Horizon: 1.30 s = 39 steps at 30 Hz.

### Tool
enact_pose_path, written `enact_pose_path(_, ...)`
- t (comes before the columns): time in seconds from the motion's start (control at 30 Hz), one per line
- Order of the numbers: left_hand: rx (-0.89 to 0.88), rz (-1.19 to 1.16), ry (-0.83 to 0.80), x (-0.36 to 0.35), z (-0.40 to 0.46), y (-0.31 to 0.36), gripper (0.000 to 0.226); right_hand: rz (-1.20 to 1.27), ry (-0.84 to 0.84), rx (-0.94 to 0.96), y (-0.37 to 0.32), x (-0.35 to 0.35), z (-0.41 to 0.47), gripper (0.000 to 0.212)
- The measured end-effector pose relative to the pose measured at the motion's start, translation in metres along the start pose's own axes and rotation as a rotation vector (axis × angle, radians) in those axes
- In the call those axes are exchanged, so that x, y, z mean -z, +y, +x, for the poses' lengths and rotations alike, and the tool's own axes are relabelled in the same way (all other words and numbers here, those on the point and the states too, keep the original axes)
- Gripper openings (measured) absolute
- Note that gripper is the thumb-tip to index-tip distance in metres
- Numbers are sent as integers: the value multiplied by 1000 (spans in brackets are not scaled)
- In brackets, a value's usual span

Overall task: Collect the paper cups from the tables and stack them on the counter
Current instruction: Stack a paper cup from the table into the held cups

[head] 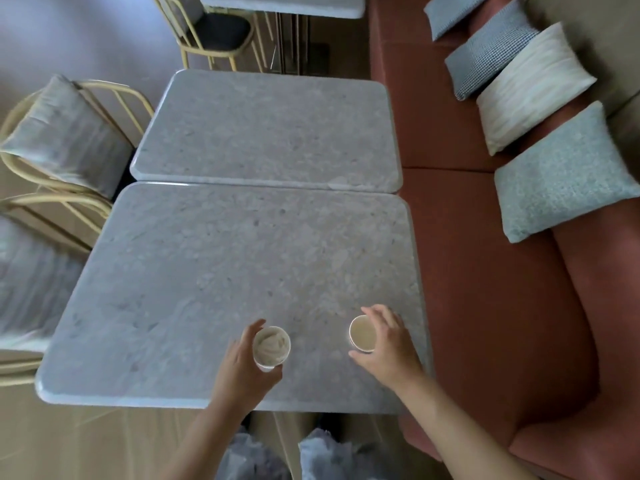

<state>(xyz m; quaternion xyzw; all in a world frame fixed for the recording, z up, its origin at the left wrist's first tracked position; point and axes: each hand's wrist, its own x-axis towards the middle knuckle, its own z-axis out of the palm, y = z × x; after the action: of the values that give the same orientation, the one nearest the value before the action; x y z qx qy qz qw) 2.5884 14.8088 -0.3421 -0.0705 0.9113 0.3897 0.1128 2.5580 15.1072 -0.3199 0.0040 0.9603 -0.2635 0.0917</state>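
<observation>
So from where I'm watching, both hands are on cups. My left hand (242, 362) has its fingers and thumb curled round a paper cup (271, 346), a round white one with something pale and crumpled stuffed inside. My right hand (388, 341) wraps the other paper cup (362, 333), which is smooth and cream-coloured inside, thumb near its base and fingers arched over the far rim. I can't tell if either cup is lifted or sitting on the surface. Both are near the close edge of the nearer table (207, 271), a speckled grey stone-look slab with rounded corners. A matching second table (266, 129) butts against its far edge. On the right runs a rust-red padded bench (485, 289) with rectangular cushions (561, 171), nubby grey, checked, and cream. Left side has bent yellow-tube chairs (65, 140) with grey seat pads.
</observation>
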Motion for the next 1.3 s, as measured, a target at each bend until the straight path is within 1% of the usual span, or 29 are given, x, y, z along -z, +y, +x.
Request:
enact_pose_path(0.1, -6, 11, 29, -4, -10, -7, 86, -12, 32, -57, 0, -4, -3, 88)
enact_pose_path(0.2, -12, 22, 49, -4, -15, -10, 82, 10, -19, -131, 1, -10, -6, 97)
enact_pose_path(0.23, -9, 28, 52, -4, -16, -10, 81, 30, -34, -153, 0, -12, -7, 96)
enact_pose_path(0.33, 1, 26, 50, 0, -20, -10, 79, 58, -27, -186, -6, -18, -10, 81)
enact_pose_path(0.43, 13, 10, 54, 3, -26, -11, 77, 31, -42, -99, -16, -22, -15, 72)
enact_pose_path(0.57, 37, 1, 66, 7, -34, -12, 75, 19, -126, 86, -33, -29, -16, 74)
enact_pose_path(0.7, 61, -1, 76, 9, -39, -14, 73, 24, -240, 198, -51, -37, -17, 75)
enact_pose_path(0.8, 72, 0, 67, 12, -42, -15, 72, 2, -298, 248, -57, -46, -16, 75)
enact_pose_path(0.9, 79, -9, 77, 17, -45, -17, 73, -19, -331, 262, -58, -52, -14, 73)
enact_pose_path(1.03, 61, -68, 143, 31, -45, -17, 76, 9, -345, 248, -58, -60, -13, 75)
enact_pose_path(1.17, 32, -145, 175, 46, -39, -1, 70, 77, -357, 206, -55, -61, -13, 89)
enact_pose_path(1.3, -17, -181, 150, 59, -29, 31, 66, 139, -341, 157, -46, -59, -13, 99)
